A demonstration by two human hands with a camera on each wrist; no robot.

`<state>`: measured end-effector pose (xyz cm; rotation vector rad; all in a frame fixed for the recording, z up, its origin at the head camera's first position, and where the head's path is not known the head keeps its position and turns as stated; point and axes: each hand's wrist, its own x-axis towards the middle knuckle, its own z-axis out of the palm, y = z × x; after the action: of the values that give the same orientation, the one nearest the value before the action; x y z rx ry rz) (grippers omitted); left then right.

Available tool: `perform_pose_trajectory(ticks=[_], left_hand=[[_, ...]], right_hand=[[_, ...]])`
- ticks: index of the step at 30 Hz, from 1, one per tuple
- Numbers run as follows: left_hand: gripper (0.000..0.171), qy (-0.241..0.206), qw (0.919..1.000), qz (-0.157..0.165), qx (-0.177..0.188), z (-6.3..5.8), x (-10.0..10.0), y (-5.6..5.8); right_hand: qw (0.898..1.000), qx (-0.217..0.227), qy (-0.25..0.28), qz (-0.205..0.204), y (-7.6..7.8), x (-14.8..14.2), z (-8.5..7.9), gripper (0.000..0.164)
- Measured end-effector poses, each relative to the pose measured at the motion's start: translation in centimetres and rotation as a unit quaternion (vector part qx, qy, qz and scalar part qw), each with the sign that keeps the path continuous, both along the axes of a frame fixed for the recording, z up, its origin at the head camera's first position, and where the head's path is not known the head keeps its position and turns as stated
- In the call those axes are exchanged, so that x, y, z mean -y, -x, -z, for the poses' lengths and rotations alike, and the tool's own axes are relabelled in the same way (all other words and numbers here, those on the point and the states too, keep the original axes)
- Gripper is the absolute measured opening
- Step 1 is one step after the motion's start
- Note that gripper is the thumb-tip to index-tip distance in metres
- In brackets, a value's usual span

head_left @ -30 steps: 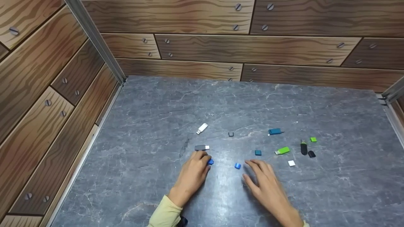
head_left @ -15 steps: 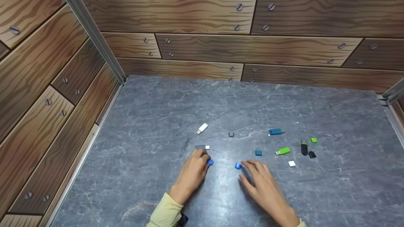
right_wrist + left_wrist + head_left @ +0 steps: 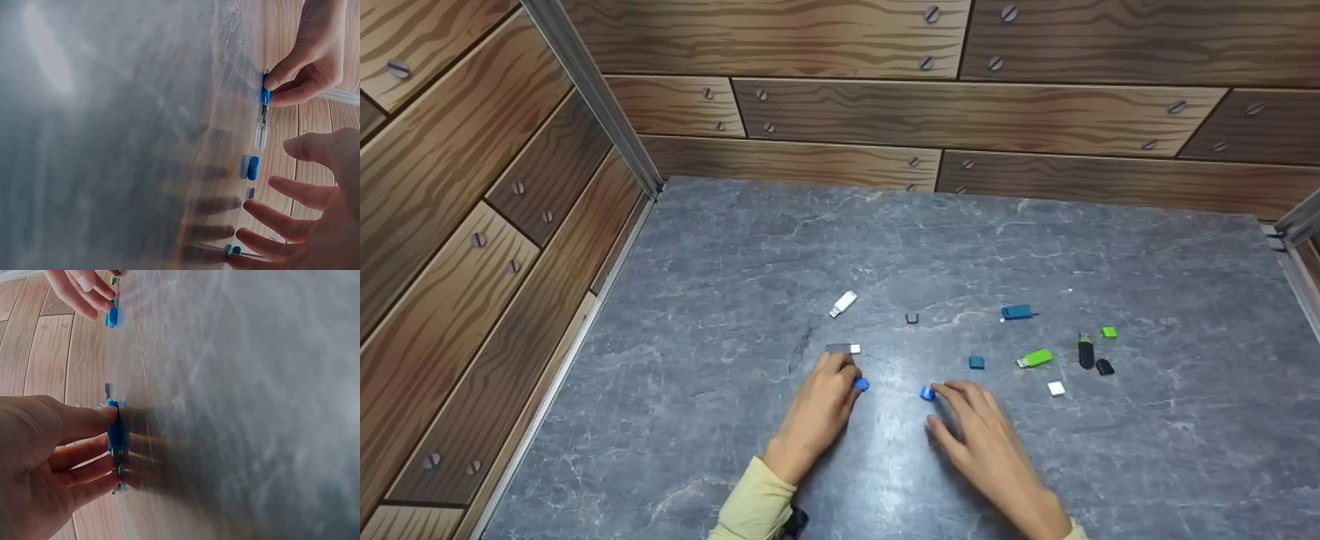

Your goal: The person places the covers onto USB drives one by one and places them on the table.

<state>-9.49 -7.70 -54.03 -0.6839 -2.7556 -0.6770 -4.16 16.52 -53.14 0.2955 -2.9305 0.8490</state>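
Note:
My left hand [image 3: 816, 411] grips a blue USB stick [image 3: 861, 384] down at the table surface, most of it hidden by the fingers in the head view. In the left wrist view, the thumb lies against the blue body [image 3: 114, 430]. To its right lies a small blue cap [image 3: 928, 393], apart from the stick. My right hand [image 3: 986, 439] is beside that cap with its fingers spread; whether a fingertip touches it is hard to tell. A dark grey USB stick with a white end [image 3: 847, 349] lies just past the left fingers, partly covered.
Beyond the hands lie a white USB stick [image 3: 844, 304] and a small dark cap [image 3: 912, 319]. At right are teal [image 3: 1017, 312], green [image 3: 1035, 358] and black [image 3: 1086, 352] sticks, with teal [image 3: 976, 363], green [image 3: 1109, 332], black [image 3: 1105, 367] and white [image 3: 1056, 388] caps. Wood-patterned walls border the table.
My right hand has shifted a little left, up to the blue cap. The left hand keeps its hold on the blue USB stick in nearly the same spot.

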Motion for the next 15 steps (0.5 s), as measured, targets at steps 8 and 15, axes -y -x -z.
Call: perform_pose_trajectory(ticks=[8,15], left_hand=[[0.011,0.001,1.0,-0.001,0.006,-0.12,-0.03,0.01],[0.007,0.021,0.9998,0.005,0.0,-0.23,-0.1,0.01]], right_hand=[[1.0,0.001,-0.003,-0.005,-0.02,0.06,0.0,0.041],[1.0,-0.002,0.008,-0.005,-0.03,0.05,0.07,0.04]])
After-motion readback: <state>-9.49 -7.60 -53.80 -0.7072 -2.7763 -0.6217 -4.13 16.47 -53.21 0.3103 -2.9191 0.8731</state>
